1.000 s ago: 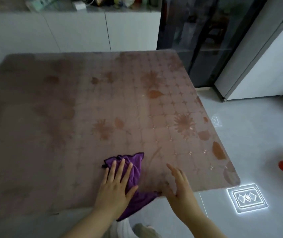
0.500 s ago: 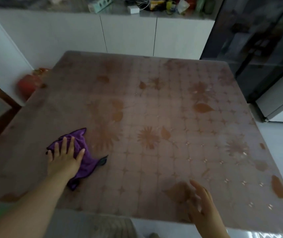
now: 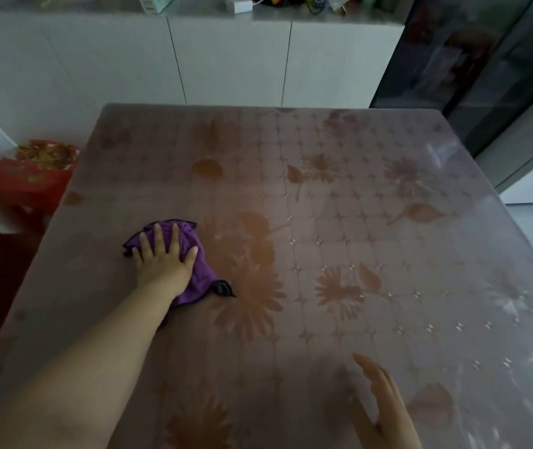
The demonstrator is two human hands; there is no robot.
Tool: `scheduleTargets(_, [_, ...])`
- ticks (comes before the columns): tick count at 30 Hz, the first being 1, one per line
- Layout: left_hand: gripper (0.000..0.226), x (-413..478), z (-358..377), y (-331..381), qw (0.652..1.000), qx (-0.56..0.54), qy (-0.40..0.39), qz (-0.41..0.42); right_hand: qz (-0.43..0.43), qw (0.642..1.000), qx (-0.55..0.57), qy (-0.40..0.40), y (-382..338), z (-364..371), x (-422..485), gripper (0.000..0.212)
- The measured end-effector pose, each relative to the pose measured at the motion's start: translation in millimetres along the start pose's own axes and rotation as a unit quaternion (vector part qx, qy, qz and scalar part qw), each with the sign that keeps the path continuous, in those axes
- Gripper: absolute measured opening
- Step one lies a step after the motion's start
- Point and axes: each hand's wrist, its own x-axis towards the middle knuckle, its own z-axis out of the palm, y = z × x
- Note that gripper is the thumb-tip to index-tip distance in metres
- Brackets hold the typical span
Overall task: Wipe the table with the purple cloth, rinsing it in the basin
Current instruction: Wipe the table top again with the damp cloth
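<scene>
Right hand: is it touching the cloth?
No, the right hand is open over the table, well apart from the cloth under the left hand.

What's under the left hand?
The left hand presses the bunched purple cloth onto the table with straight fingers. Cloth edges show around the hand; its middle and the table surface beneath are covered.

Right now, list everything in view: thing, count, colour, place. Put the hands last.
table: one, brown with a flower pattern, centre of view
cloth: one, purple, on the table's left part, under a hand
box: one, red, left of the table
cabinet: one run, white, behind the table
small items: several, mixed colours, blurred, on top of the cabinet
glass door: one, dark, upper right
basin: none in view
left hand: one, pressed flat on the cloth
right hand: one, fingers straight, at the table's near edge
</scene>
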Motion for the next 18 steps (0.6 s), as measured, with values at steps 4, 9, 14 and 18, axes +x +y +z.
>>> scheduleTargets(4, [0.070, 5, 1, 29, 0.996, 0.013, 0.017, 0.086, 0.034, 0.999, -0.026, -0.033, -7, 17, -7, 0.065])
scheduleTargets(9, [0.068, -89, 36, 45, 0.957, 0.010, 0.012, 0.289, 0.038, 0.995, -0.051, -0.082, -37, 41, -2, 0.060])
scheduleTargets(14, [0.066, -142, 52, 14, 0.931, 0.026, 0.049, 0.360, 0.009, 0.992, -0.047, -0.119, -72, 67, 11, 0.058])
scheduleTargets(18, [0.068, -91, 46, -5, 0.949, 0.001, 0.074, 0.307, -0.005, 0.990, -0.061, -0.128, -78, 74, 6, 0.062])
